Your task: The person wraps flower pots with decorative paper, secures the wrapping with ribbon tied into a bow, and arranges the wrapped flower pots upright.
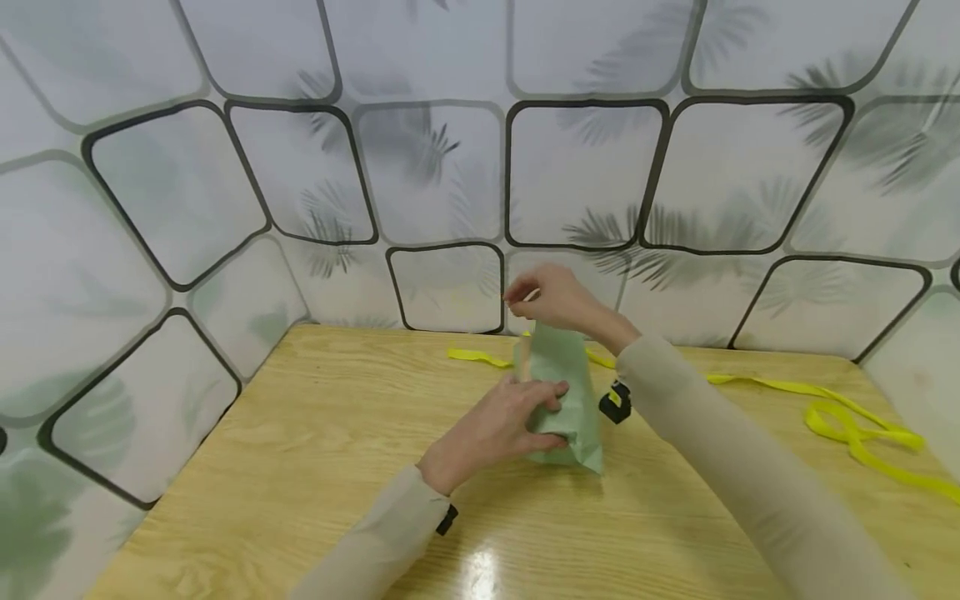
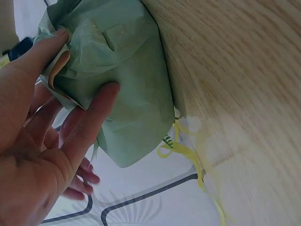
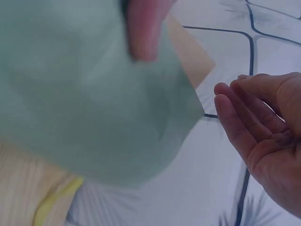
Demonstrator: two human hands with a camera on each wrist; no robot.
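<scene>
A crumpled package of pale green paper (image 1: 566, 400), beige on its inner side, stands tilted on the table. My left hand (image 1: 498, 421) grips its near side, thumb and fingers spread across the paper. Folds and a beige-edged flap (image 2: 60, 70) show between the fingers in the left wrist view. By the package's upper end is my right hand (image 1: 553, 296), fingers bent and their tips close to the thumb. In the right wrist view that hand (image 3: 263, 127) is apart from the paper edge, and nothing shows clearly between its fingertips. What the paper holds is hidden.
Yellow ribbon (image 1: 795, 386) runs across the table behind the package, with a loop (image 1: 843, 425) at the right. Its other end (image 1: 476, 357) lies left of the package. A patterned curtain-like backdrop (image 1: 442, 183) rises at the wooden table's (image 1: 337, 433) back edge.
</scene>
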